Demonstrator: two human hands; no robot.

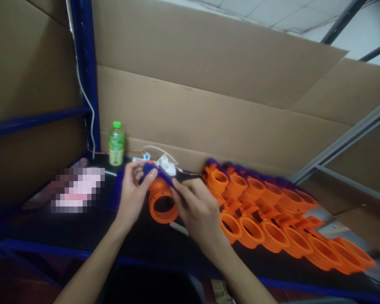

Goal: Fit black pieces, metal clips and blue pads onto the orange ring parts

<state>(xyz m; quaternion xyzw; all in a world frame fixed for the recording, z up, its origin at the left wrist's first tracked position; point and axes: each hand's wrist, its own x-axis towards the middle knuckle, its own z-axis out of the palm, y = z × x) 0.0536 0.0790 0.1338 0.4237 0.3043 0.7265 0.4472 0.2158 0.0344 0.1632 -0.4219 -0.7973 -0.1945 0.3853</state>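
Observation:
An orange plastic part with a round ring [158, 188] is held up over the dark table, its opening facing me. A dark blue piece [150, 172] is at its top. My left hand [133, 192] is closed on the blue piece, thumb in front. From there a dark blue strip [166, 175] runs down to the right. Its lower end meets the fingertips of my right hand [199, 207], which are pinched together beside the ring. Blur hides the fine detail at the fingertips. A small pale bar [179, 229] lies on the table just below the ring.
Rows of similar orange ring parts [274, 236] fill the right side of the table. Farther back are a green-capped bottle [116, 145] and a white cable bundle [167, 165]. A cardboard wall [209, 114] and a blue post [88, 76] bound the space.

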